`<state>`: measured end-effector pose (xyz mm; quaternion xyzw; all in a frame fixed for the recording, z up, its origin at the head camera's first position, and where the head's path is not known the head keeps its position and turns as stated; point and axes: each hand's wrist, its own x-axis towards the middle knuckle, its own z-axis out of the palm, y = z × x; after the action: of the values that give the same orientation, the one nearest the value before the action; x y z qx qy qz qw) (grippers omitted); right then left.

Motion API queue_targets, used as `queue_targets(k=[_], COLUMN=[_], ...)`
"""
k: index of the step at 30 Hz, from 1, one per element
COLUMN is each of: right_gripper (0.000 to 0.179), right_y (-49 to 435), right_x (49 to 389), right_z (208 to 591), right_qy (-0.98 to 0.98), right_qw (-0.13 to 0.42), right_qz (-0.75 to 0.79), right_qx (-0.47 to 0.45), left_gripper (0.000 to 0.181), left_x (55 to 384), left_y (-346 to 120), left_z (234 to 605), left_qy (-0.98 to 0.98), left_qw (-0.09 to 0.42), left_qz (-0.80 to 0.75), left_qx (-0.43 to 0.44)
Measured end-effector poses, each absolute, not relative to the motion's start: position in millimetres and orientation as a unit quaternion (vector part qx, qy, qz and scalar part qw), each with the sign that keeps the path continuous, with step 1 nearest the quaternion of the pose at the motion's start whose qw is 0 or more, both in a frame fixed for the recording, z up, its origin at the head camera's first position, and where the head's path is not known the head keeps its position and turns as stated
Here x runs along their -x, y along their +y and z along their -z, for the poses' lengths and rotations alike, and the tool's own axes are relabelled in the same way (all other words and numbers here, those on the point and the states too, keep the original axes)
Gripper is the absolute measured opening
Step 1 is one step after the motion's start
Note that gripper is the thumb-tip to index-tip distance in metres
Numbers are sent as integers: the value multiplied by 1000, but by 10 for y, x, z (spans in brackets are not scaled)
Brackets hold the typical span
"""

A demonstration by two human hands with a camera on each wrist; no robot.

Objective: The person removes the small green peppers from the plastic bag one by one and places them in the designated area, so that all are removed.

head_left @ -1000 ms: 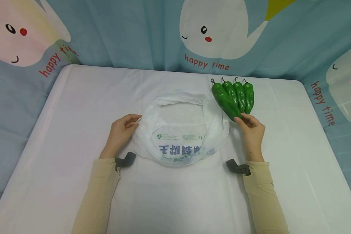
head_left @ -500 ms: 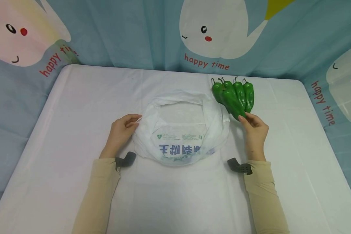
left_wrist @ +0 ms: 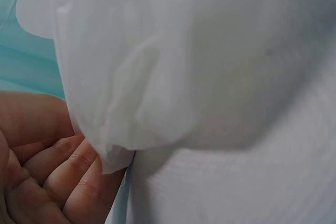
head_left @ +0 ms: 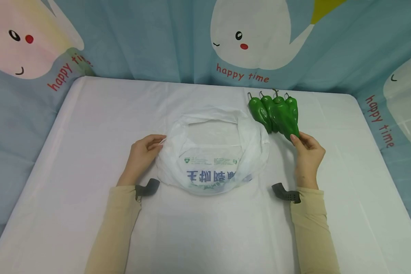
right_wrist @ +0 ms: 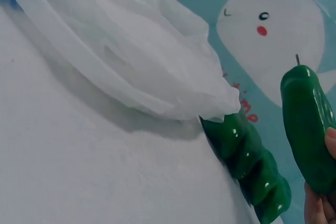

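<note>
A white plastic bag (head_left: 210,186) with blue and green print lies mid-table in the head view, its mouth spread wide. My left hand (head_left: 142,156) pinches the left edge of the bag; the left wrist view shows the plastic (left_wrist: 131,77) rising from between thumb and fingers. To the right of the bag, my right hand (head_left: 308,156) grips a green pepper (head_left: 285,118) by its lower tip. The right wrist view has this pepper (right_wrist: 307,124) raised, stem up. Behind it, several more green peppers (head_left: 258,111) lie side by side, partly covered in the head view.
A white cloth (head_left: 205,236) covers the table. Beyond its back edge hangs a blue curtain (head_left: 140,42) printed with whales, which also shows at both sides. The bag's right side is close to the row of peppers.
My right hand has moved to the right with the pepper, which passes from over the leftmost pepper of the row to over the right-hand ones. The left hand and bag stay put.
</note>
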<state>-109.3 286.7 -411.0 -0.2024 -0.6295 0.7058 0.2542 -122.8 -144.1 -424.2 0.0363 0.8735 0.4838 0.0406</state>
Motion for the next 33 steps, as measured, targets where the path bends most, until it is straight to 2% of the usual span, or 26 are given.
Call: queue_targets(k=[13,24,33], right_gripper=[22,13,13], right_y=[3054,3168,3284], right_x=[1203,1328,1457], right_z=[4107,4176,4151], right_qy=[-594,-561,-550], right_qw=[290,302,313], right_qz=[-709,-712,-694], right_qx=[247,296,343], left_gripper=[29,29,28], left_x=[1233,1193,1201], left_y=[-1436,-1459,-1453], left_z=[4234,4270,4252], left_qy=[876,874,874], left_qw=[37,45,38], left_qz=[-479,-483,-483], left_qx=[-38,-34,-38])
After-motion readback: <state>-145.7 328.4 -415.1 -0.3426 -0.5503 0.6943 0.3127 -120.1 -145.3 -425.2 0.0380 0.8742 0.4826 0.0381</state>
